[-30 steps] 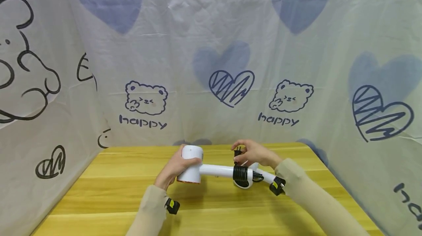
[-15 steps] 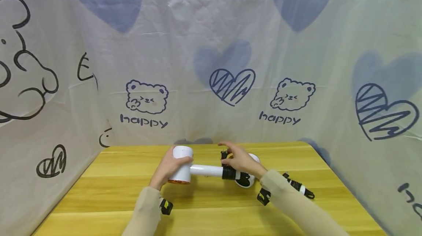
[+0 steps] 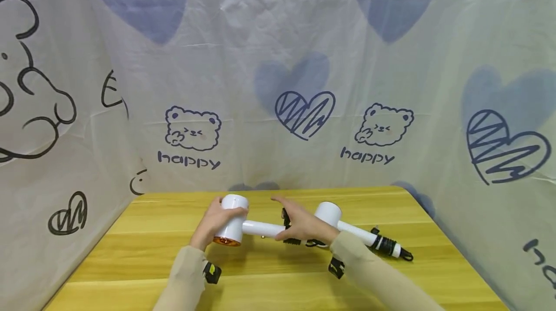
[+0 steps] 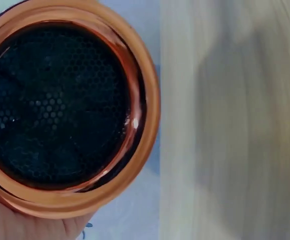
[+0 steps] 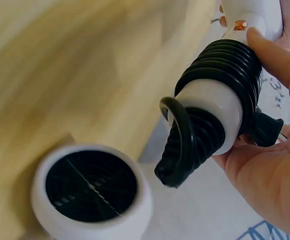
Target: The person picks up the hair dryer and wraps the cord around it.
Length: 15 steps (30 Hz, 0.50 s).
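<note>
My left hand (image 3: 214, 223) grips the barrel of a white hair dryer (image 3: 262, 228), which is held above the table with its handle pointing right. A copper-coloured ring (image 4: 150, 105) surrounds the dark mesh at its end in the left wrist view. My right hand (image 3: 307, 226) holds the handle's far end, thumb along it and the other fingers partly hidden behind. A black cord (image 5: 220, 62) is wound round that handle, its plug (image 5: 266, 128) beside my right palm. Behind my right wrist, a second white hair dryer (image 3: 328, 213) rests on the table.
The second dryer's handle (image 3: 358, 234) extends right, with black cord (image 3: 385, 245) coiled near its tip. The yellow wood-grain table (image 3: 269, 284) meets a pale printed cloth (image 3: 247, 156) at its back edge; more cloth hangs at both sides.
Both hands have moved left with the held dryer, uncovering the second one. My right hand has shifted from the plug to the wrapped handle.
</note>
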Available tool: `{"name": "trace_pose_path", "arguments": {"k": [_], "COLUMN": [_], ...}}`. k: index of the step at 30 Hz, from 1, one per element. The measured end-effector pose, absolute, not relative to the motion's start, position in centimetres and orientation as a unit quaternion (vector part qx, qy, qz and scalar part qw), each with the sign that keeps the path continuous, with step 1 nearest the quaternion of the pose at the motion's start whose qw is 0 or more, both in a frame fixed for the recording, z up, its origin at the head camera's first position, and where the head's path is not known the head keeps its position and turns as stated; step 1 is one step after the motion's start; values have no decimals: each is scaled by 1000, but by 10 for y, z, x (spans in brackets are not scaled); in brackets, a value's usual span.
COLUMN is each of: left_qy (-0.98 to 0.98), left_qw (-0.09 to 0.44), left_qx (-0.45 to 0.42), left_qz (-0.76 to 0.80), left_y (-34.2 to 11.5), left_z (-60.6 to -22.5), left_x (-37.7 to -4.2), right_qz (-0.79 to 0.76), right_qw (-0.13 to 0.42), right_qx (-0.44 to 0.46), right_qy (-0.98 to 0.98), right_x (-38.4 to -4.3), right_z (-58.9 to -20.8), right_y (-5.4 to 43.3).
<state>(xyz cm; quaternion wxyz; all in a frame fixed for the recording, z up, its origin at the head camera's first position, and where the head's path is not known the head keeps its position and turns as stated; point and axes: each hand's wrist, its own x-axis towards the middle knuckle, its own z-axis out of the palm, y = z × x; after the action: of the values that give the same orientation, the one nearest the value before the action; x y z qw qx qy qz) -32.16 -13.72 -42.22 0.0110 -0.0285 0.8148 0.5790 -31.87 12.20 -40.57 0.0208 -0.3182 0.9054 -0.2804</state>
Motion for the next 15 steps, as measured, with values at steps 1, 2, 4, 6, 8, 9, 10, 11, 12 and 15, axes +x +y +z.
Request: {"name": "trace_pose_path", "arguments": {"k": [1, 2, 4, 6, 8, 9, 10, 11, 12, 15], "left_qy": [818, 820, 824, 827, 835, 840, 846, 851, 856, 869], "left_qw": [17, 23, 34, 40, 42, 41, 40, 37, 36, 38], "left_qx": [-28, -27, -24, -17, -4, 3, 9, 15, 20, 21], "left_qz": [575, 571, 565, 560, 549, 542, 532, 523, 516, 493], "left_y": [-138, -138, -139, -139, -139, -139, -138, -137, -135, -132], "left_z": [-423, -424, -427, -430, -434, -436, -439, -441, -444, -449], "left_x": [-321, -321, -320, -320, -320, -320, -321, -321, -321, -322], "right_qz": [-277, -274, -271, -266, -264, -263, -261, -263, -266, -277], "right_qw": [22, 21, 21, 25, 34, 43, 50, 57, 65, 83], "right_qx": [-321, -325, -332, -336, -340, -338, -338, -338, -339, -336], "right_qy": [905, 905, 903, 903, 902, 902, 903, 902, 900, 896], "right_x": [-318, -317, -316, -314, -312, -312, -311, -310, -310, -307], "right_z": [-408, -411, -415, -418, -422, -424, -426, -429, -431, -437], "right_y": [121, 121, 120, 119, 118, 118, 118, 118, 118, 120]}}
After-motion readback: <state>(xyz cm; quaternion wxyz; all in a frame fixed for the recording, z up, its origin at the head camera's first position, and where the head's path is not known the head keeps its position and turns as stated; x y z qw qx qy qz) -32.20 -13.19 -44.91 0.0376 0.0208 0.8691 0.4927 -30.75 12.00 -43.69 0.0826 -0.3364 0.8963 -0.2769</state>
